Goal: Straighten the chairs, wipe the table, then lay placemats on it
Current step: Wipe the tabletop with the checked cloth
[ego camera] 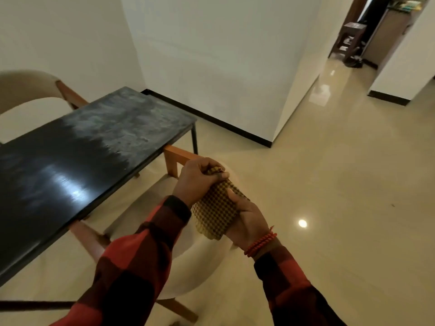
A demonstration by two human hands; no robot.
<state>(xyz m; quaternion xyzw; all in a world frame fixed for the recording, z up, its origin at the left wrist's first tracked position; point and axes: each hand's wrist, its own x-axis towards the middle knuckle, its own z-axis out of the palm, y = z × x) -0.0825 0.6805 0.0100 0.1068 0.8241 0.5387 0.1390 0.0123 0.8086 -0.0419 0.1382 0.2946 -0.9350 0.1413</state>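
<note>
i can't see most of the near chair: the sleeves cross in front of it and the tabletop covers its front, so only its pale curved back below the hands and a wooden arm just beyond the left hand's fingers show. the far chair is cut off by the left frame edge and sits past the tabletop's far long side. the tabletop's near end runs out of the frame at lower left, and its far half looks streaked and hazy while the nearer half is glossy with a glare patch. the doorway clutter at upper right is too small and blurred for me to name. to the right of the fingers there is wide open shiny floor, running up to the white wall corner; to their left the tabletop's long edge lies near but apart from them. my left hand is clenched over the top of a yellow-and-brown checked cloth, fingers curled round its bunched upper end. my right hand grasps the same cloth from the right and below, thumb lying across its weave. the cloth hangs between the two hands, above the near chair's back, clear of the tabletop.
</note>
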